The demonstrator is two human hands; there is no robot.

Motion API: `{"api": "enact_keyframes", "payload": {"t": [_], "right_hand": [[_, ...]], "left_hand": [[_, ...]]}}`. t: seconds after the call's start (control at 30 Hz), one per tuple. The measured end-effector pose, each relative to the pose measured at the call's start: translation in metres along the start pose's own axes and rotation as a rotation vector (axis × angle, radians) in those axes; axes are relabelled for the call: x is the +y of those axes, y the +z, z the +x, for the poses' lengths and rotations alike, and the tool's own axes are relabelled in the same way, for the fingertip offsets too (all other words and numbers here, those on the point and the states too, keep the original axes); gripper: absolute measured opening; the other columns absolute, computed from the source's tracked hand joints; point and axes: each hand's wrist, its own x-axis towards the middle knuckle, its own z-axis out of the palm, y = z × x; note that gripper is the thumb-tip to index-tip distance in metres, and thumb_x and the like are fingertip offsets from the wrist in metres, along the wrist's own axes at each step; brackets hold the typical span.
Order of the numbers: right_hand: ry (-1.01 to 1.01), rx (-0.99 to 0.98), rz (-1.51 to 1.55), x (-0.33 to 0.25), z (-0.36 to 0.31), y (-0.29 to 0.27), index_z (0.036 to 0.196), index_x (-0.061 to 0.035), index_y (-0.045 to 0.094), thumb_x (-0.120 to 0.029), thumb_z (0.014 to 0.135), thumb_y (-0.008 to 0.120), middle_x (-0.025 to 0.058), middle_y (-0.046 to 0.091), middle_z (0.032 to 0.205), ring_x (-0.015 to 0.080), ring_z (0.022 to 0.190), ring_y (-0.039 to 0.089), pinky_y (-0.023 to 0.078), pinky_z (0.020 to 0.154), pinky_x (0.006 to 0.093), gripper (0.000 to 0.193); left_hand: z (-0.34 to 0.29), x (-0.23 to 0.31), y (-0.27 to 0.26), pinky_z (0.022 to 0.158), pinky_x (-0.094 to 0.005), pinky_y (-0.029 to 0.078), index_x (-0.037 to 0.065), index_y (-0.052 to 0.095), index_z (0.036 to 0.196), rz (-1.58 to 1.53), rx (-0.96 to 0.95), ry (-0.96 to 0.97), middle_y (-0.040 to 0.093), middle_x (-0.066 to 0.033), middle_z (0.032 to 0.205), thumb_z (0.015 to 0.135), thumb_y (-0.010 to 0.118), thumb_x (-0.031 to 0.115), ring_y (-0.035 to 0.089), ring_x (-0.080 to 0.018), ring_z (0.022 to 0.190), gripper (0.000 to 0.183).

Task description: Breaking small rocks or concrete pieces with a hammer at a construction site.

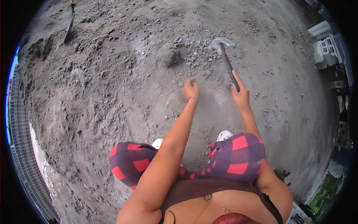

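My right hand (241, 96) is wrapped round the dark handle of a hammer (228, 66). The hammer's pale, dusty head rests on or just above crushed grey rubble (199, 54). To the left of it, my left hand (191, 89) hangs low over the dusty ground with its fingers curled in; whatever they may hold is hidden. A rounded grey stone (169, 55) sits beyond my left hand, at the left edge of the rubble, touched by neither hand.
Loose grey soil (100, 97) with clods spreads around me. A shovel blade (69, 28) stands at the far left. Concrete blocks (325, 48) are stacked at the right edge, with green plants (325, 194) lower down. My knees (238, 155) are bent close behind my hands.
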Motion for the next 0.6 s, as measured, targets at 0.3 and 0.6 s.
{"api": "enact_keyframes", "payload": {"t": [0.3,0.6], "right_hand": [[0.059,0.482,0.103,-0.019,-0.046,-0.058,0.121,-0.0010,0.035,0.003,0.076,0.047,0.0167,0.053,0.105,0.0111,0.078,0.054,0.042,0.065,0.0216,0.046],[0.319,0.075,-0.124,0.043,-0.076,-0.018,0.123,-0.0108,0.035,0.000,0.075,0.047,0.0174,0.053,0.105,0.0286,0.090,0.055,0.043,0.072,0.0326,0.050]], "left_hand": [[-0.013,-0.004,0.032,0.066,-0.0273,0.045,0.002,0.056,0.085,0.064,-0.112,0.110,0.060,-0.0097,0.079,0.066,0.048,0.004,0.058,-0.0178,0.071,0.020],[-0.049,0.010,0.062,0.067,-0.0283,0.045,0.001,0.053,0.088,0.099,-0.295,0.046,0.058,-0.0116,0.084,0.066,0.050,0.005,0.057,-0.0191,0.073,0.022]]}}
